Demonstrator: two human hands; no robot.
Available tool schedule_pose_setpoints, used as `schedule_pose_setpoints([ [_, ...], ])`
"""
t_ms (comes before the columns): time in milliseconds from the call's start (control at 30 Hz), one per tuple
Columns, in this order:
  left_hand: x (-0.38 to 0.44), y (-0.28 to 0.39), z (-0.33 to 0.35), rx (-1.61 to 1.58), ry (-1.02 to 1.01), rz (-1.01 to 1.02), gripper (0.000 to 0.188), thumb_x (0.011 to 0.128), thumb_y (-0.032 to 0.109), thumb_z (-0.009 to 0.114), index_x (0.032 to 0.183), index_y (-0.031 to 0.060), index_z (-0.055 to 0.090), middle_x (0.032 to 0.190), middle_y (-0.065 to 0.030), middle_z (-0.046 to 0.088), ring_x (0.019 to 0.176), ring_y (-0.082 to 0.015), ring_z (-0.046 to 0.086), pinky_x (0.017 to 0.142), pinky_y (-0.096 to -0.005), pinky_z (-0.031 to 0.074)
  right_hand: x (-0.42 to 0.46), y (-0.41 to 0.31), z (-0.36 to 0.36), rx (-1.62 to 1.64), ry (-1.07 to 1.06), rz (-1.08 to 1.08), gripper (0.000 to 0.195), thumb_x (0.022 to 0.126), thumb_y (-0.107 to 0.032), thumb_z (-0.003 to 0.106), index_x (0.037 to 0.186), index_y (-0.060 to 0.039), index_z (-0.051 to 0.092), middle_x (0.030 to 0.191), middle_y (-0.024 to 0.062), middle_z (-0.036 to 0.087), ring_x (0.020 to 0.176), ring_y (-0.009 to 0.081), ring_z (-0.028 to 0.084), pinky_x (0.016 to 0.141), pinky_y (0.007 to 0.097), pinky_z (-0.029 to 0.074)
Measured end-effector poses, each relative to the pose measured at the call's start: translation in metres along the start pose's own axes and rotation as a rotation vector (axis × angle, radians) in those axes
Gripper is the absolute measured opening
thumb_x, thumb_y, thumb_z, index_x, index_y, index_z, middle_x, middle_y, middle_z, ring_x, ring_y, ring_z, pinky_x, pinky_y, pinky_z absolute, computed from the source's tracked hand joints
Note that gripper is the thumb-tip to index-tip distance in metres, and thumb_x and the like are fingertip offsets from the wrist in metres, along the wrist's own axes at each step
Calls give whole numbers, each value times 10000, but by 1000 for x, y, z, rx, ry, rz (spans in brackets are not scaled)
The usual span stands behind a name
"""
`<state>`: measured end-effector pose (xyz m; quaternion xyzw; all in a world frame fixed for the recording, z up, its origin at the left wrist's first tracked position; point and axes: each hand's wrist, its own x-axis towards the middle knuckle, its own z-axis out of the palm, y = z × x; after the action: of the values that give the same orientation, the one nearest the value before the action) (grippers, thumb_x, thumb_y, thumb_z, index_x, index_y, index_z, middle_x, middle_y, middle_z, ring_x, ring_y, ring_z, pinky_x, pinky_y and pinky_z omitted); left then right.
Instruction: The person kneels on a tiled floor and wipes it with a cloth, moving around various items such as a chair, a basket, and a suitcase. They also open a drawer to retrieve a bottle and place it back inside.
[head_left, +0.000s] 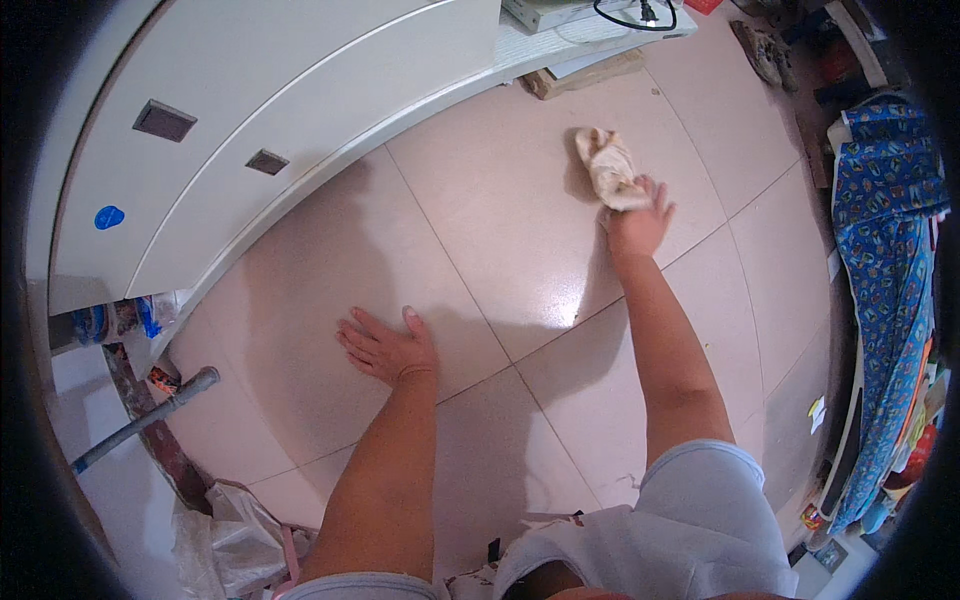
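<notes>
My left hand (390, 351) rests palm down on the pink floor tiles (480, 217), its fingers spread and holding nothing. Farther forward and to the right, my right hand (637, 225) has a crumpled cream cloth (609, 169) at its thumb side. The cloth's near end lies between the thumb and the fingers, while the rest stretches forward beyond the hand. Some of the fingers stick out to the right of the cloth, and the hand is blurred. A shadow falls on the tiles just left of the cloth.
A white cabinet (315, 90) borders the floor at the upper left. A pipe (150, 420) and a plastic bag (240, 532) are at the lower left. Blue patterned fabric (885, 300) hangs along the right side. Shoes (761, 56) and a flat wooden piece (585, 75) lie farther ahead.
</notes>
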<state>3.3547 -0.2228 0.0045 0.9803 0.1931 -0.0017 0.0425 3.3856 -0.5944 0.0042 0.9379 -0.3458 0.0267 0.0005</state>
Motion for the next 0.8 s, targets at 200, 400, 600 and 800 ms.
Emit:
schedule_pose_setpoints([
  [200, 4, -6, 0, 44, 19, 17, 904, 869, 553, 565, 1541, 72, 199, 1576, -265, 181, 1481, -408, 123, 1175, -558, 119, -66, -25, -40, 211, 241, -196, 694, 852, -277, 576, 1503, -135, 379, 1605, 155, 230, 1475, 474, 97, 1133, 683, 68],
  [400, 1, 1, 0, -2, -1, 42, 909, 873, 544, 550, 1539, 50, 179, 1571, -284, 164, 1476, -435, 101, 1176, -564, 102, -51, -121, -27, 219, -79, -151, 684, 878, -298, 528, 1503, -79, 357, 1601, 214, 200, 1485, 444, 106, 1148, 661, 71],
  [600, 2, -5, 2, 36, -19, 6, 914, 877, 517, 558, 1546, 46, 152, 1583, -277, 127, 1485, -414, 79, 1185, -548, 75, -42, -191, 22, 298, -3, -568, 586, 932, -280, 474, 1457, -29, 408, 1562, 151, 330, 1471, 309, 253, 1202, 480, 184],
  [800, 0, 5, -10, -12, -90, -8, 907, 883, 502, 561, 1548, 45, 147, 1593, -268, 107, 1493, -396, 42, 1187, -534, 50, 31, -213, 14, 364, -13, -872, 564, 945, -300, 485, 1451, -59, 426, 1546, 120, 367, 1452, 301, 293, 1193, 452, 221],
])
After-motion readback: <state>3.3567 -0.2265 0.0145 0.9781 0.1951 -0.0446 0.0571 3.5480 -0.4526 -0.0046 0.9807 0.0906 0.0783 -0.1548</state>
